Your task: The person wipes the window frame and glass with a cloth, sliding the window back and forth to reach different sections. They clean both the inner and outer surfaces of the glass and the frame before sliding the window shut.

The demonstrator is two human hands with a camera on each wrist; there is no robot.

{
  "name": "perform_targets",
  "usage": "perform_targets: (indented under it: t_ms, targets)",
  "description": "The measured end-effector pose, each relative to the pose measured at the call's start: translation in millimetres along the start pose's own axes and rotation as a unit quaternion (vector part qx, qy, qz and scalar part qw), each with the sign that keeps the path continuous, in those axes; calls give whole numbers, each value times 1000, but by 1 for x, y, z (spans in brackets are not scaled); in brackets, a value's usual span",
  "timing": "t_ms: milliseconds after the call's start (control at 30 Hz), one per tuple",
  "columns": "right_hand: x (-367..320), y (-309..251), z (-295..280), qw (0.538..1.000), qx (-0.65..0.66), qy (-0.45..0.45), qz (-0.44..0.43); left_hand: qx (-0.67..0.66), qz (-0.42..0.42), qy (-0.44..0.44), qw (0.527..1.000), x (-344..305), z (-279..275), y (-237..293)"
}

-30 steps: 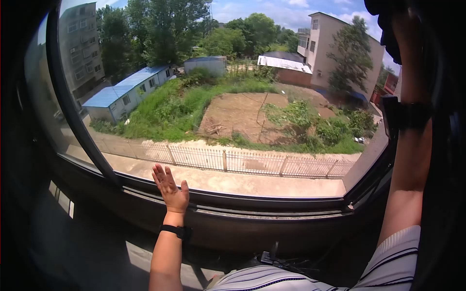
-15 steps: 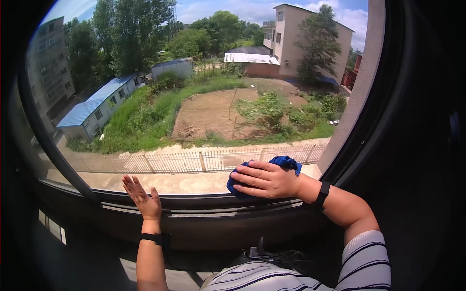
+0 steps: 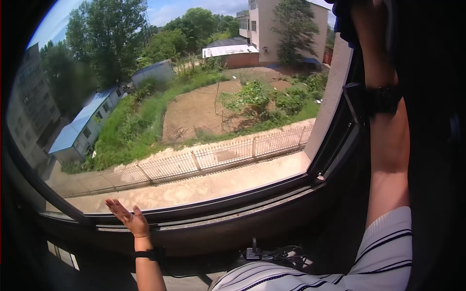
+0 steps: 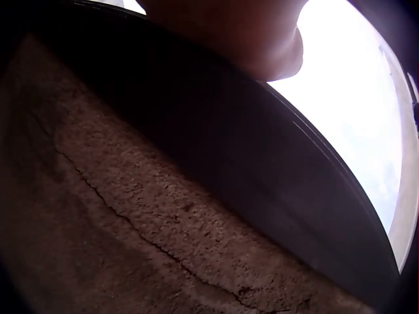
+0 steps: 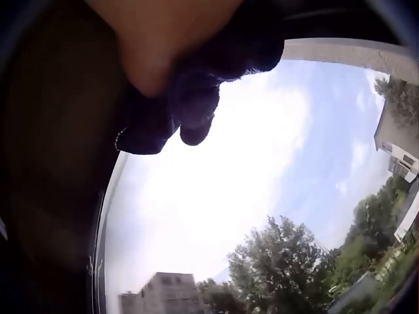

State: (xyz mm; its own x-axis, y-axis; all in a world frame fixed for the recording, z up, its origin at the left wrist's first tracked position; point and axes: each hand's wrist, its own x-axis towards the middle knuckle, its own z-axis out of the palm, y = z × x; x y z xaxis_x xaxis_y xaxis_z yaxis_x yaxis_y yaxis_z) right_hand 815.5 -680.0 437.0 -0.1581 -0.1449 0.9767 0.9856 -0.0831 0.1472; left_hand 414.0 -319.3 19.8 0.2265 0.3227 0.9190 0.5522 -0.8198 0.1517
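At the upper right of the head view, my raised right hand (image 3: 371, 34) is with a dark blue cloth (image 3: 343, 24) beside the window's side frame. In the right wrist view the bunched cloth (image 5: 196, 104) hangs past the hand against bright sky; shadow and the cloth hide the fingers, so I cannot tell how they lie. My left hand (image 3: 130, 220) is held up with fingers straight and thumb apart, at the lower edge of the window pane (image 3: 204, 194). The left wrist view has part of that hand (image 4: 255, 39) above the dark frame.
A dark window frame (image 3: 233, 201) with a sill track runs across below the pane. Under it the left wrist view shows a cracked, rough wall (image 4: 163, 216). A small device with cables (image 3: 253, 253) lies near my body. Outside are a fence (image 3: 194, 160), a garden and buildings.
My right hand came down with the blue cloth to the lower pane, then went back up to the upper right. The left hand stays at the lower frame; the head view has shifted.
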Motion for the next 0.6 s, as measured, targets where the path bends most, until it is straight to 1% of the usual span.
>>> perform_targets:
  t_ms: [33,100,133,200,233,267,333,367,400,433,500,533,567,600]
  targets:
    - [-6,0,6,998,-51,20,-24,-6,1,3,1000,-1,1,-1]
    - [-41,-16,9,986,-131,27,-102,-7,4,1,1000,0,1,-1]
    - [-60,-20,3,984,-139,-21,-106,-4,3,3,1000,0,1,-1]
    - [-114,-24,-5,986,-76,-84,-127,2,1,4,1000,-1,2,-3]
    - [-137,-38,-9,983,-43,-126,-127,-2,2,4,1000,-2,2,-4]
    - [-170,-50,-16,982,-28,-160,-93,-1,7,8,1000,-2,2,-4]
    - [-232,-63,-35,957,-4,-269,-112,-1,15,15,1000,-1,3,-5]
    - [-259,-67,-43,933,-12,-322,-158,-5,15,18,1000,-1,2,-5]
    - [-279,-72,-51,912,4,-368,-183,-3,16,18,1000,0,2,-5]
    - [-293,-75,-57,887,20,-413,-207,-2,15,17,1000,0,3,-4]
    - [-294,-77,-58,868,30,-434,-238,-3,18,24,1000,-1,4,-5]
    - [-289,-73,-65,843,29,-478,-246,2,18,19,1000,-1,4,-5]
    - [-278,-71,-66,844,27,-477,-245,8,18,13,1000,-1,3,-6]
    - [-269,-66,-65,849,8,-459,-262,-31,4,20,999,-1,6,-8]
